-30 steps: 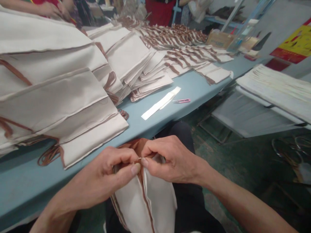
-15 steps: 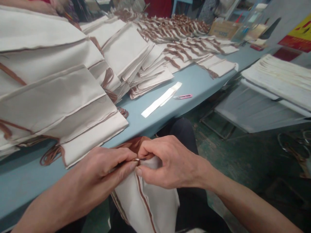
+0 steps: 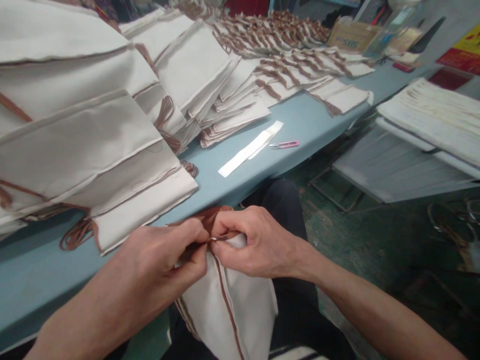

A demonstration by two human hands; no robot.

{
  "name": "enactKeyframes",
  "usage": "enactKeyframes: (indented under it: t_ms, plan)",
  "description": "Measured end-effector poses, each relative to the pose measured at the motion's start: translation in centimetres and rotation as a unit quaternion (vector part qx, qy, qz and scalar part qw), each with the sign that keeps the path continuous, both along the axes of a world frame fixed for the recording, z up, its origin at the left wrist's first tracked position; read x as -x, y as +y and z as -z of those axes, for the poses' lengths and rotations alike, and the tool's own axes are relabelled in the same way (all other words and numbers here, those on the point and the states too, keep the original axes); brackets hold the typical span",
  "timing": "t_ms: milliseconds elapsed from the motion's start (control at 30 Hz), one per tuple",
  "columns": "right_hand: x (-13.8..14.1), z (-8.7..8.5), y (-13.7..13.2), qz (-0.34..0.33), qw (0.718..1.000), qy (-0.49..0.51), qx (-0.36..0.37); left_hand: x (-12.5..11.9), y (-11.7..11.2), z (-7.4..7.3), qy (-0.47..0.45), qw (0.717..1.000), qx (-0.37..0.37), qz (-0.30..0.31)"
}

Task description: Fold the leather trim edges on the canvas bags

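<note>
A white fabric piece with brown piping along its seam [image 3: 247,300] hangs over my lap, its top edge gathered between my two hands. My left hand [image 3: 168,255] pinches the edge with thumb and forefinger. Almost touching it, my right hand [image 3: 255,240] pinches the same edge from the other side. Brown cloth [image 3: 204,217] shows behind the fingers. A small shiny bit sits between the fingertips, too small to name. The fingers hide most of the gripped edge.
On the blue table [image 3: 157,280] lie stacked white fabric pieces [image 3: 142,190] with brown cords. Pink-handled thread snips [image 3: 287,144] rest beside white strips [image 3: 249,150]. A cardboard box [image 3: 352,36] stands at the back. To the right, a rack [image 3: 423,145] bears more white cloth.
My left hand's fingers have curled in more and its thumb has shifted on the edge. My right hand has moved slightly up. The fabric piece stays held between both.
</note>
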State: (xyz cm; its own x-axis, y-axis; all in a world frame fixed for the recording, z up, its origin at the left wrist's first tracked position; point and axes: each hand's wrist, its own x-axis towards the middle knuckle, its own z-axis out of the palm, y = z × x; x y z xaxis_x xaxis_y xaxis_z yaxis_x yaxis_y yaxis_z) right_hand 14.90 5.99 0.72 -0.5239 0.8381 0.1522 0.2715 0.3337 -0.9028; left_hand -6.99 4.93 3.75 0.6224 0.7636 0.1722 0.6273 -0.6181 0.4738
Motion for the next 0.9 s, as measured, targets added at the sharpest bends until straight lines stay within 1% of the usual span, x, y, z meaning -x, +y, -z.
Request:
enactKeyframes:
  t_ms: [67, 167, 267, 367, 467, 533, 600, 667, 833, 900]
  plan:
    - [0.0, 0.1, 0.0, 0.001, 1.0, -0.007, 0.011, -0.4, -0.1, 0.3, 0.005, 0.999, -0.026, -0.018]
    - [-0.2, 0.1, 0.0, -0.002, 0.999, -0.013, 0.051, -0.9, 0.0, 0.6, -0.014, 0.998, -0.009, -0.053]
    - [-0.3, 0.2, 0.0, -0.008, 0.997, 0.002, 0.083, -1.0, 0.2, 0.7, -0.054, 0.995, 0.049, -0.068]
    - [-0.4, 0.4, 0.0, -0.019, 0.994, 0.02, 0.102, -0.8, 0.4, 0.7, -0.085, 0.986, 0.128, -0.063]
    - [-0.4, 0.4, -0.1, -0.023, 0.995, 0.019, 0.095, -0.4, 0.5, 0.8, -0.092, 0.974, 0.2, -0.058]
    - [-0.3, 0.3, -0.1, -0.025, 0.997, 0.01, 0.076, -0.2, 0.5, 0.9, -0.084, 0.97, 0.221, -0.06]
    - [-0.1, 0.2, -0.2, -0.023, 0.998, -0.008, 0.055, -0.1, 0.5, 0.7, -0.07, 0.971, 0.221, -0.058]
    - [0.0, -0.1, -0.4, -0.021, 0.999, -0.03, 0.038, 0.0, 0.5, 0.5, -0.056, 0.975, 0.209, -0.04]
    - [0.3, -0.5, -0.6, -0.031, 0.995, -0.09, 0.002, 0.5, 0.5, -0.1, -0.017, 0.99, 0.138, 0.01]
    - [0.3, -0.8, -0.7, -0.03, 0.994, -0.107, -0.002, 0.8, 0.4, -0.2, -0.005, 0.992, 0.122, 0.008]
